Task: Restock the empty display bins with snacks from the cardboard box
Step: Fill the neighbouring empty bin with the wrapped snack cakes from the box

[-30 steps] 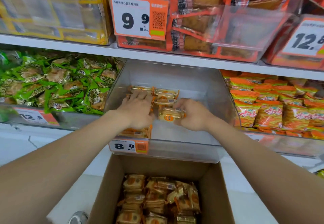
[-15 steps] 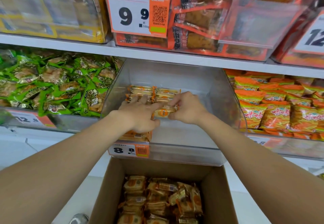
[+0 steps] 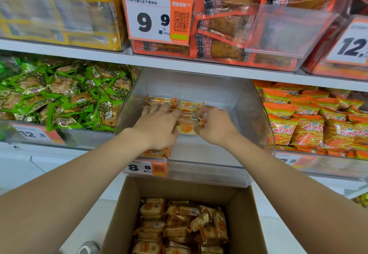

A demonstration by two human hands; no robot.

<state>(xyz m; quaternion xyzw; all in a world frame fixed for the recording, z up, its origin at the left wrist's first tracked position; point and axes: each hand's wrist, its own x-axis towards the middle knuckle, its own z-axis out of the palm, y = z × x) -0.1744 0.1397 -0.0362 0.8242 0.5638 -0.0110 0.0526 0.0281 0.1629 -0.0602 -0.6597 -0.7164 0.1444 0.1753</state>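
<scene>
Inside the clear bin [image 3: 249, 114], your right hand [image 3: 216, 126] pinches the right edge of a snack packet [image 3: 186, 130] with curled fingers. The packet lies between your two hands. Your left hand [image 3: 157, 126] lies flat, fingers straight, on the row of packets [image 3: 187, 105] along the bin's left side. Below the bin's front lip, the cardboard box [image 3: 246, 216] holds loose packets [image 3: 179, 226].

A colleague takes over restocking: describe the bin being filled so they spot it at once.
Above the open cardboard box, under the white shelf board, a clear bin sits between green packets and orange bags. Unlike those full neighbours, it is nearly bare, with a few yellow-orange packets in its left half and an 8.8 price tag.
</scene>
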